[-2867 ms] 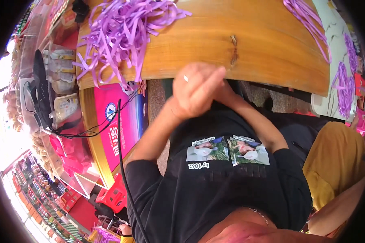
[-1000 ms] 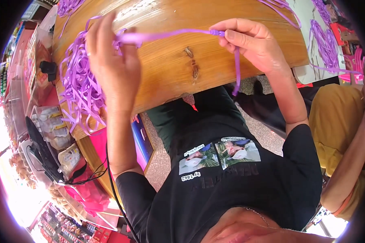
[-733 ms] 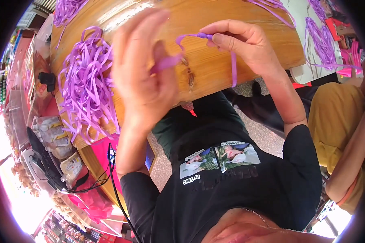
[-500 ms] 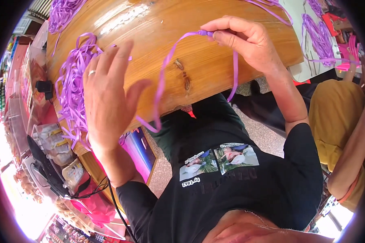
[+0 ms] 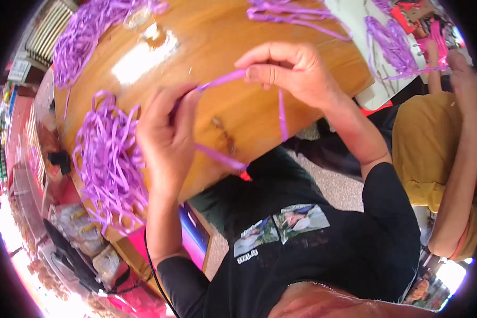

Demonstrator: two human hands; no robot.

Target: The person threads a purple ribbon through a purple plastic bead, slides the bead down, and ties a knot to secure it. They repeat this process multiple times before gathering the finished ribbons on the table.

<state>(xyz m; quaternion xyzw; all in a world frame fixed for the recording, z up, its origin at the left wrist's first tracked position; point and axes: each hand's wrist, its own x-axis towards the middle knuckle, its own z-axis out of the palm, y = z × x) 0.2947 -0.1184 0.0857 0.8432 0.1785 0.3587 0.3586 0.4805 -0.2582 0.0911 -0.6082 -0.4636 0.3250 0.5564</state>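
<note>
A narrow purple ribbon (image 5: pixel 222 80) stretches between my two hands over the wooden table. My left hand (image 5: pixel 167 124) pinches it between thumb and fingers, and part of the ribbon runs down from there toward the table's near edge. With thumb and forefinger, my right hand (image 5: pixel 291 69) grips the other part, and one end hangs below that hand. Just left of my left hand lies a loose heap of purple ribbons (image 5: pixel 108 159). Whether the ribbon is knotted inside my right fingers is hidden.
More purple ribbons (image 5: pixel 82 45) are piled at the table's far left, and others (image 5: pixel 291 13) lie at the far side. On the right, a white marbled surface (image 5: pixel 350 10) carries another bundle (image 5: pixel 391 45). A person in mustard trousers (image 5: pixel 424 148) sits close by there.
My left hand was open beside the heap; it has moved right and closed on the ribbon, which is now pulled straight between my hands. The view has shifted slightly.
</note>
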